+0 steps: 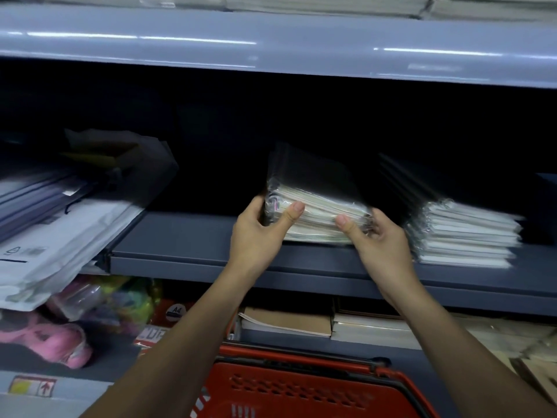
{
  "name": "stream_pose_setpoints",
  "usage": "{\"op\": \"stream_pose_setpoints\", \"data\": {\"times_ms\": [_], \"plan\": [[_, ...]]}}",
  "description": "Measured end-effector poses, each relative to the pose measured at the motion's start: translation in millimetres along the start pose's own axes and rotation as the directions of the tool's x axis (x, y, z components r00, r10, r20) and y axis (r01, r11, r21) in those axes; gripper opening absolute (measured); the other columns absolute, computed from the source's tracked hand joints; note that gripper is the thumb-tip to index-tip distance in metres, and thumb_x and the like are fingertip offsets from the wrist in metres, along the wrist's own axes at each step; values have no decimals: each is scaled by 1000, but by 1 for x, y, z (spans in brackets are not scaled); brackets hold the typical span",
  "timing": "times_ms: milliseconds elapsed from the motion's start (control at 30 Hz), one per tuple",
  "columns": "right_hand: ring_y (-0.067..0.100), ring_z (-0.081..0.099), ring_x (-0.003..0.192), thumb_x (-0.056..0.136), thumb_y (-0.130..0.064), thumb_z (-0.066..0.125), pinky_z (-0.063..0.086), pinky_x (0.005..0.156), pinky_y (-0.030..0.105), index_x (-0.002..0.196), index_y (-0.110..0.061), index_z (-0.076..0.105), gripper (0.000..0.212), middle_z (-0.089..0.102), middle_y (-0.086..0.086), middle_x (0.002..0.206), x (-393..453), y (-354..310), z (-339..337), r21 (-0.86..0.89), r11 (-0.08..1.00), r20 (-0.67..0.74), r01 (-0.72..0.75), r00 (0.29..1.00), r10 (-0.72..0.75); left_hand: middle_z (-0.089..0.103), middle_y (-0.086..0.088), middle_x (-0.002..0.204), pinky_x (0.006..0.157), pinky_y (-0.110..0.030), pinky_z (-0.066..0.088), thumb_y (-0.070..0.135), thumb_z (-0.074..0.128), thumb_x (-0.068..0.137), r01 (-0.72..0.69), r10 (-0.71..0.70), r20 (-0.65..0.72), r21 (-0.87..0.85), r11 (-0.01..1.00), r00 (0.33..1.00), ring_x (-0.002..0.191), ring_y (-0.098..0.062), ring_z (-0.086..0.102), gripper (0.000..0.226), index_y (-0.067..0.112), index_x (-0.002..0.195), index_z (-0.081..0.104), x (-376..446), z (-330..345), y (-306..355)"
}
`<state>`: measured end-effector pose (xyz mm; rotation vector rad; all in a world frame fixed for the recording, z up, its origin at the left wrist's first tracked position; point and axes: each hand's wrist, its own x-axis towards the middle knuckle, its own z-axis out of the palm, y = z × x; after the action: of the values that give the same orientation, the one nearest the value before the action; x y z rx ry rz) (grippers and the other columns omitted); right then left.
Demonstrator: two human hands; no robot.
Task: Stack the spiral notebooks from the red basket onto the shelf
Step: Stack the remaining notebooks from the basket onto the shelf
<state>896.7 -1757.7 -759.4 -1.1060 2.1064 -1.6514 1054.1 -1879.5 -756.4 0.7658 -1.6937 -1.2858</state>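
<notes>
A stack of plastic-wrapped spiral notebooks [319,212] with dark covers rests on the grey-blue shelf [187,248], tilted up at its left end. My left hand [259,233] grips the stack's left front corner, thumb on its page edges. My right hand [373,239] holds the right front corner, thumb pressed on the pages. A second, taller stack of wrapped notebooks [464,236] lies just to the right on the same shelf. The red basket [301,387] stands below, between my forearms; its inside is hidden.
White envelopes and folders [51,236] overhang the shelf's left end. An upper shelf edge [271,46] runs overhead. Below are brown and white pads [289,322], colourful packaged items [114,297] and a pink toy [57,339].
</notes>
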Motion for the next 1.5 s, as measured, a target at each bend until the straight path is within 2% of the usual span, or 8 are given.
{"op": "stream_pose_setpoints", "data": {"times_ms": [167, 333, 567, 667, 767, 1033, 1333, 1500], "plan": [[11, 42, 140, 73, -66, 73, 35, 110, 27, 155, -28, 29, 101, 38, -9, 157, -19, -7, -12, 47, 995, 19, -93, 996, 93, 67, 19, 117, 112, -33, 43, 46, 76, 81, 38, -38, 3, -52, 998, 999, 117, 1, 60, 50, 30, 125, 56, -10, -9, 12], [10, 52, 131, 90, -45, 66, 44, 107, 32, 147, -24, 46, 64, 51, -7, 148, -100, -21, -31, 34, 999, -118, 18, 993, -14, 45, 2, 154, 115, -29, 37, 42, 72, 86, 16, -18, -77, -27, 1000, 997, 140, -9, 42, 72, 27, 149, 41, -67, -43, 26], [12, 68, 97, 97, -19, 62, 53, 82, 17, 108, -20, 67, 12, 73, -1, 99, -190, 28, -10, -54, 981, 34, -187, 981, 189, 70, 3, 116, 94, -23, 50, 24, 70, 93, -49, 63, -141, 97, 994, 988, 112, -8, 65, 29, 20, 120, 61, -174, -75, -20], [20, 69, 85, 94, -21, 65, 56, 86, 41, 89, -17, 73, 10, 73, 1, 85, -209, 65, 13, -76, 880, 158, -470, 865, 475, 67, 6, 97, 85, -24, 48, 15, 67, 94, 153, -151, -26, 238, 959, 988, 96, -13, 65, 14, 18, 107, 61, -199, -72, -65], [20, 58, 71, 92, -25, 67, 50, 71, 35, 104, -4, 70, 25, 65, 7, 81, -230, 99, 37, -78, 664, 200, -743, 641, 741, 65, 0, 98, 87, -24, 43, 20, 67, 92, 455, -567, 112, 480, 750, 816, 106, -26, 65, 21, 15, 111, 60, -219, -65, -114], [23, 61, 86, 88, -34, 73, 55, 90, 53, 93, -14, 60, 24, 63, 4, 89, -272, 152, 80, -47, 383, 215, -923, 365, 906, 43, -18, 153, 113, -32, 37, 52, 50, 98, 229, -802, 226, 884, 407, 553, 140, -31, 43, 75, 3, 151, 33, -237, -75, -143], [22, 55, 66, 93, -16, 64, 55, 62, 43, 85, -9, 62, 11, 59, 11, 78, -268, 156, 90, -6, 316, 201, -949, 309, 930, 50, -10, 147, 105, -32, 47, 55, 61, 86, 280, -859, 183, 895, 346, 478, 133, -27, 51, 77, 23, 152, 38, -231, -64, -142], [18, 52, 65, 96, -6, 59, 44, 52, 31, 81, -10, 58, 16, 58, 9, 77, -271, 136, 71, -7, 314, 245, -949, 303, 921, 69, 7, 83, 61, -18, 47, 27, 65, 90, 592, -802, 138, 605, 532, 581, 74, -7, 65, 16, 30, 105, 68, -252, -69, -122]]}}
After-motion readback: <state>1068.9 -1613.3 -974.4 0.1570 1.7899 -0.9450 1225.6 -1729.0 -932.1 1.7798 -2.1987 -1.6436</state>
